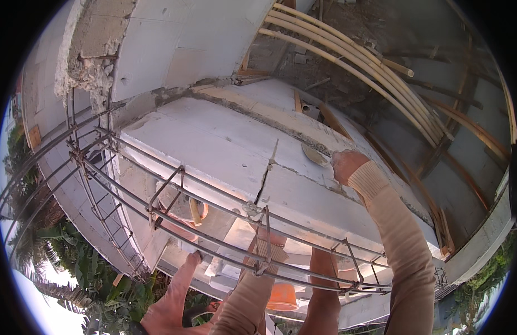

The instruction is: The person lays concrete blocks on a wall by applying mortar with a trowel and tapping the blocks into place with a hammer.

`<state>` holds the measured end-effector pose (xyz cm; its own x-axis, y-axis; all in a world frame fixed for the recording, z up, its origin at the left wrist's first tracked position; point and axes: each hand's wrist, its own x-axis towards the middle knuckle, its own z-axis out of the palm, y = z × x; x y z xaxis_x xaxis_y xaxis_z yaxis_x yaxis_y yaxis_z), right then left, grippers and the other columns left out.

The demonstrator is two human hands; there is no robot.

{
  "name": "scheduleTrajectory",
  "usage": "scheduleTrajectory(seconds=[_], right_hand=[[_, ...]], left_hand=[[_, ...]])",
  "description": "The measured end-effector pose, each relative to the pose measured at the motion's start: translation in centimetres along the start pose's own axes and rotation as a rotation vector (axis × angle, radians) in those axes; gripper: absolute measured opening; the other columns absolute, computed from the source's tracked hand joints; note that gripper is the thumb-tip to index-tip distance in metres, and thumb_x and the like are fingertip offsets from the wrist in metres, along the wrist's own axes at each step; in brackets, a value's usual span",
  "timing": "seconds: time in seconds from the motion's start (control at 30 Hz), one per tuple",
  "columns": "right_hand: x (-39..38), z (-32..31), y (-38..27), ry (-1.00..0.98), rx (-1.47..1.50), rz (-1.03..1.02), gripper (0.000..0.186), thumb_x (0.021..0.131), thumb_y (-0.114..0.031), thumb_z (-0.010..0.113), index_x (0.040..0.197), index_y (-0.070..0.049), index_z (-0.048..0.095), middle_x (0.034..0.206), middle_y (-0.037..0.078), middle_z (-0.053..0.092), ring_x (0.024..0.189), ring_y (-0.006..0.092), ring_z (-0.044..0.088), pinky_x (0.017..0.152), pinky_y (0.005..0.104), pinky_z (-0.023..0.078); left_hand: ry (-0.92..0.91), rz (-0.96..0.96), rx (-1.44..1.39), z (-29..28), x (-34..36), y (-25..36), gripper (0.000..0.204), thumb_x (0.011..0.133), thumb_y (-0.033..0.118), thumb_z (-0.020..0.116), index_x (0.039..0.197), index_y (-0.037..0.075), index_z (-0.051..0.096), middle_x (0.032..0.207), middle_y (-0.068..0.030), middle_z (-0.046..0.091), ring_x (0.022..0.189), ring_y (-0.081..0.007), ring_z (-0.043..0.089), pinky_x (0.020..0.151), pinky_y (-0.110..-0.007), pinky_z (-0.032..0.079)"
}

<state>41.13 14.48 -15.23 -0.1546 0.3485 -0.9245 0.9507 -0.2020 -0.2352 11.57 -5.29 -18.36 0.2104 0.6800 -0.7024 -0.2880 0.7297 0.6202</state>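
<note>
My right hand (349,166), dusted with pale mortar, is closed around a trowel. The trowel's rounded blade (315,156) lies against the top of the white block wall (213,145), close to a rough mortar strip (269,124). My left hand (271,237) is low, at the near side of the wall behind the steel rebar cage (213,239). Bars and the cuff hide most of its fingers, so its grip is unclear. Between the blocks near the left hand runs a dark open joint (264,181).
The rebar cage crosses in front of the wall. Below it are an orange bucket (282,297), a yellow ring-shaped thing (198,212) and bare legs (323,285). Long pale poles (359,53) and timber (333,120) lie beyond the wall. Green plants (80,257) grow at lower left.
</note>
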Motion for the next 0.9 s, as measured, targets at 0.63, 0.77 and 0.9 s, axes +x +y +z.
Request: scheduleTrajectory(seconds=[0.63,0.77,0.9], right_hand=[[2.3,6.1,14.1,-0.141,-0.287,-0.251,0.030,0.095,-0.022,0.059,0.116,-0.001,0.066,0.109,0.017,0.071,0.105,0.0353,0.066,0.092,0.0442,0.053],[-4.9,3.2,11.6,-0.120,-0.063,0.059,0.035,0.100,-0.024,0.052,0.126,-0.004,0.063,0.116,0.019,0.069,0.111,0.0349,0.064,0.096,0.0466,0.051],[-5.1,5.1,9.5,0.049,0.161,-0.074,0.039,0.103,-0.032,0.048,0.128,-0.005,0.062,0.120,0.019,0.067,0.118,0.0344,0.061,0.100,0.0476,0.048]], left_hand=[[0.031,0.001,-0.066,-0.1,-0.4,0.2,0.059,0.102,0.051,0.039,0.143,0.010,0.047,0.146,-0.0099,0.052,0.132,-0.0282,0.051,0.111,-0.046,0.039],[0.037,0.009,-0.055,0.0,-0.2,1.1,0.058,0.102,0.051,0.039,0.143,0.010,0.048,0.145,-0.0098,0.053,0.132,-0.0280,0.051,0.111,-0.046,0.039],[0.040,0.011,0.041,-0.6,0.2,1.9,0.058,0.102,0.051,0.039,0.142,0.010,0.048,0.145,-0.0097,0.053,0.132,-0.0279,0.051,0.111,-0.046,0.039]])
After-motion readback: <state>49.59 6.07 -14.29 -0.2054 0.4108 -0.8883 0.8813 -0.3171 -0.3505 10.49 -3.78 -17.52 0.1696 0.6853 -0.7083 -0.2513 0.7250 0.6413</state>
